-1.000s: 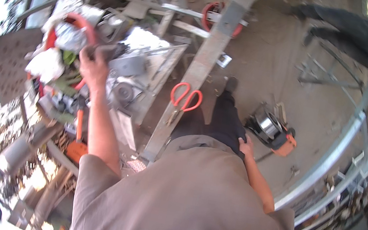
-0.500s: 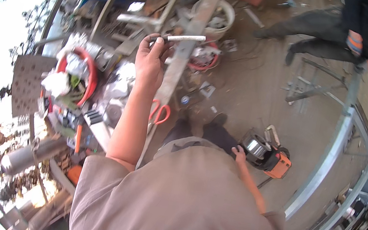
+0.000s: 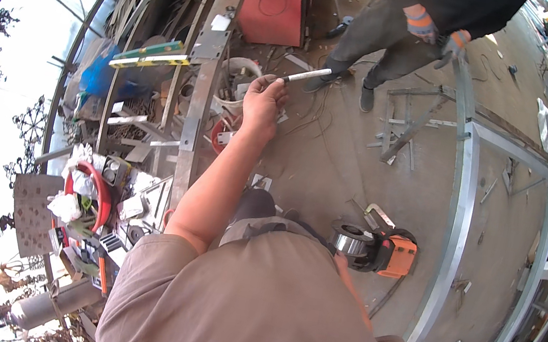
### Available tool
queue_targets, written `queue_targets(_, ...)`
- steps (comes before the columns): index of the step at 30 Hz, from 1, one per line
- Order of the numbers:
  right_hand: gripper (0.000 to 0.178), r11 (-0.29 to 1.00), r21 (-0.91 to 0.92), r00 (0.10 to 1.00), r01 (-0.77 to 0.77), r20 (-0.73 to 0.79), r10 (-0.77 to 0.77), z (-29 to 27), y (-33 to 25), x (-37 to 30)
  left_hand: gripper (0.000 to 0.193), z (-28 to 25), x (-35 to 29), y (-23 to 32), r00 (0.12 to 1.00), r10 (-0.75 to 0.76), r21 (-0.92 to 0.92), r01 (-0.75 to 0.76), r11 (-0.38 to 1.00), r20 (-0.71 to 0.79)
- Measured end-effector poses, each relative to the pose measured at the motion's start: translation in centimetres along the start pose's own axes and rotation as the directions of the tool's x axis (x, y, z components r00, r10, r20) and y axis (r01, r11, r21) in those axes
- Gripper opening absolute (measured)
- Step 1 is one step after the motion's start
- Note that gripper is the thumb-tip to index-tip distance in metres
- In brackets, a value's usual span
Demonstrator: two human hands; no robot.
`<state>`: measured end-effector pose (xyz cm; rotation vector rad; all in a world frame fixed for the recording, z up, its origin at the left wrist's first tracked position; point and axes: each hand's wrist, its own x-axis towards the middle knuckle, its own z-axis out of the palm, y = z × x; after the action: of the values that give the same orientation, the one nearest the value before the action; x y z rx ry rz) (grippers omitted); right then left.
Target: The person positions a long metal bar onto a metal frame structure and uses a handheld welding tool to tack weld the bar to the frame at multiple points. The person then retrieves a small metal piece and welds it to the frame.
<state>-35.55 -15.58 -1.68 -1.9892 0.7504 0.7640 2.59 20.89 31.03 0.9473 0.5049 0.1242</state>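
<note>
two hands differ: the left hand is clenched on a white rod held out over the floor; the right hand rests by the grinder, its grip unclear. the rod could slip, or poke the co-worker nearby.

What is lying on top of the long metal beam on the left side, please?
Across the long metal beam lies a green and yellow spirit level, and a grey metal plate sits further up. The beam's lower end is hidden behind the left forearm.
</note>
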Motion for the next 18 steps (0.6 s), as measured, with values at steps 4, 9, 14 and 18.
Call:
queue_targets(4, 0.052, 0.999, -0.001, 0.996, 0.043, -0.079, -0.043, 0.1, 3.7, -0.1, 0.021, 4.7, 1.2, -1.9, 0.999, -0.031, 0.074, 0.028, 0.997, 0.039)
queue_targets(9, 0.052, 0.997, 0.068, 0.989, -0.047, -0.139, 0.056, 0.5, 4.9, 0.8, 0.020, 9.4, 4.0, -3.8, 0.992, -0.066, 0.095, 0.055, 0.994, 0.110)
queue_targets(14, 0.053, 0.980, 0.121, 0.970, -0.161, -0.165, 0.180, 0.2, 3.5, 1.2, 0.019, 13.8, 8.0, -5.8, 0.982, -0.145, 0.096, 0.134, 0.986, 0.125)
queue_targets(18, 0.054, 0.957, 0.167, 0.943, -0.236, -0.201, 0.267, 1.1, 1.7, 1.8, 0.015, 16.3, 12.2, -7.4, 0.949, -0.164, 0.067, 0.152, 0.986, 0.269)
